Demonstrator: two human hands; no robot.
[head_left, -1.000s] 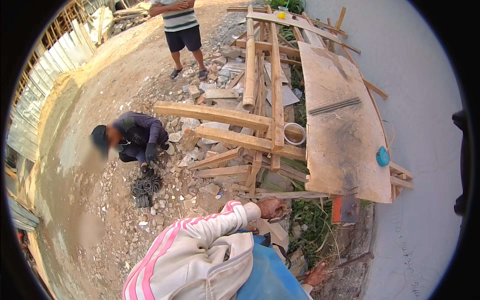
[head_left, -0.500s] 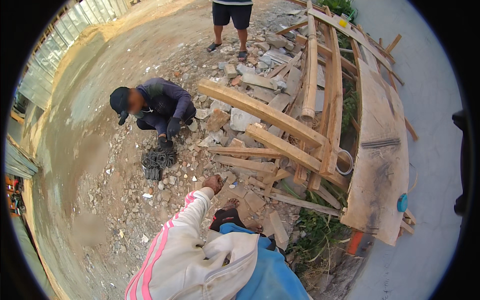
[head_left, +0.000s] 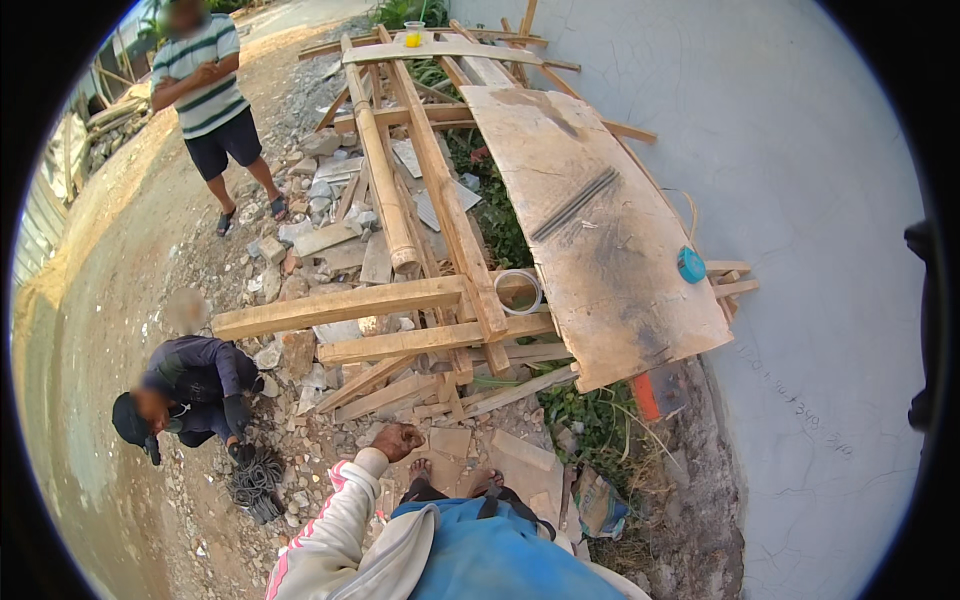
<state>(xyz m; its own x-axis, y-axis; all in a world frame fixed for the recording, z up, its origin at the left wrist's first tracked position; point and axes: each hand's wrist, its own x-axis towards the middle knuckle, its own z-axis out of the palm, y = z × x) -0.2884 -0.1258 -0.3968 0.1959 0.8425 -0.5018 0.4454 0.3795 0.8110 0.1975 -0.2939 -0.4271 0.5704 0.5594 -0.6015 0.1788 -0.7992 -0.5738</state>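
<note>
My left hand reaches forward from a white sleeve with pink stripes, over the rubble just ahead of my feet. Its fingers are curled closed, and what they hold, if anything, is too small to make out. Nearest to it are the timber ends of a wooden frame. My right hand is out of view. Beyond the frame's near end lies a worn plywood board bearing a few thin dark rods and a round blue object.
A person in dark clothes and gloves crouches at left, hands on a bundle of dark wire-like loops. Another person stands at the far left, arms crossed. Timber ends jut across broken bricks and rubble. A grey wall runs along the right.
My view has swung right and up, so the board and wall show more fully. My left hand has drawn nearer my body; the small dark tip seen at its fingers earlier no longer shows.
</note>
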